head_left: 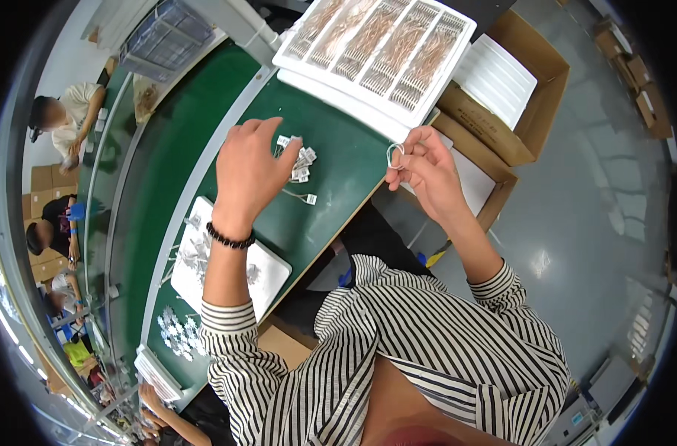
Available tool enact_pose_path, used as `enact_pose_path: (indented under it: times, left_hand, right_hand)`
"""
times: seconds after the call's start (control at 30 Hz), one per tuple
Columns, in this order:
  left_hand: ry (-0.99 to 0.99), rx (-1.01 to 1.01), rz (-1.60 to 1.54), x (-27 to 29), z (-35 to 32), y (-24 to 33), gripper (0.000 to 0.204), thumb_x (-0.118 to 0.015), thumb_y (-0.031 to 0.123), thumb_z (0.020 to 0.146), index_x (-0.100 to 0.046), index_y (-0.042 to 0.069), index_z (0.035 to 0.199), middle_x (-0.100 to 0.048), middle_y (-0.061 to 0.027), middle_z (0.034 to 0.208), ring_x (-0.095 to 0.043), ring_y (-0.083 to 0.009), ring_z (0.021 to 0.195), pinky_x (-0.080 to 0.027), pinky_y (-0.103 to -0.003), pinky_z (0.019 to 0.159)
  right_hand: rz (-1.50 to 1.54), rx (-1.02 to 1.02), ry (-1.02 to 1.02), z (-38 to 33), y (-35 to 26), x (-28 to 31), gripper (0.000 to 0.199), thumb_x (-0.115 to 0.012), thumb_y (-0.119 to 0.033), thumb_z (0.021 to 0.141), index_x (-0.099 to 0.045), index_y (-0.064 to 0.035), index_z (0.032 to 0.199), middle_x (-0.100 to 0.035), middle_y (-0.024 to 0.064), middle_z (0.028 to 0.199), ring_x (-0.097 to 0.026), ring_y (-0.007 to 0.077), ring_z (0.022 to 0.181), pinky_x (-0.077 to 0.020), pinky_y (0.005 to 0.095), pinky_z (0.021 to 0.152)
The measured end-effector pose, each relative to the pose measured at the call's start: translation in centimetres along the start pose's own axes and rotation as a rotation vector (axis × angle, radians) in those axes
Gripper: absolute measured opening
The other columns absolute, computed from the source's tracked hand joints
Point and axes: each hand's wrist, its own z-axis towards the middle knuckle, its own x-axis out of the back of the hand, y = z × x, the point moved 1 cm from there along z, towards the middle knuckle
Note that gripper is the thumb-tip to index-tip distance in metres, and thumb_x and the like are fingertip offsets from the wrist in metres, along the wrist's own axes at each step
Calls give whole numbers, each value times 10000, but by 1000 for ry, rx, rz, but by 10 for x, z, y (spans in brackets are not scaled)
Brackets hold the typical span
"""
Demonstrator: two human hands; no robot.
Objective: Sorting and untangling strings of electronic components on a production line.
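Observation:
My right hand (433,172) pinches a small white looped cable (395,156) near the front edge of the green table (331,208). The loop stands out to the left of its fingertips. Over the table my left hand (250,165) is open, with thumb and forefinger apart and a black beaded bracelet at its wrist. Beside its thumb lies a small heap of cables with white label tags (302,165). One tagged cable (310,198) lies a little nearer to me, apart from the heap.
A white compartment tray (387,102) of copper-coloured parts stands at the far side. Right of it are cardboard boxes (528,137) with white trays. A white tray (275,286) with cables lies under my left forearm, near loose white-blue parts (178,334). Other people work at left.

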Motion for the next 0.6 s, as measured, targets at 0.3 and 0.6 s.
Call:
enact_pose_path:
  times: [0.3, 0.6]
  left_hand:
    - [129, -67, -364, -66, 181, 34, 448, -702, 347, 839, -745, -17, 1096, -747, -124, 838, -655, -250, 695, -524, -342, 677]
    - [-237, 39, -23, -66, 218, 76, 331, -703, 326, 764, -706, -4, 792, -672, -117, 720, -624, -298, 678, -533, -363, 679]
  right_hand:
    - [21, -67, 64, -21, 0, 20, 134, -539, 19, 937, -645, 15, 1019, -660, 117, 909, -641, 189, 750, -534, 294, 679]
    - [-3, -110, 203, -40, -1, 36, 161, -534, 13, 939, -659, 40, 1038, -655, 113, 872, -635, 172, 747, -530, 278, 681]
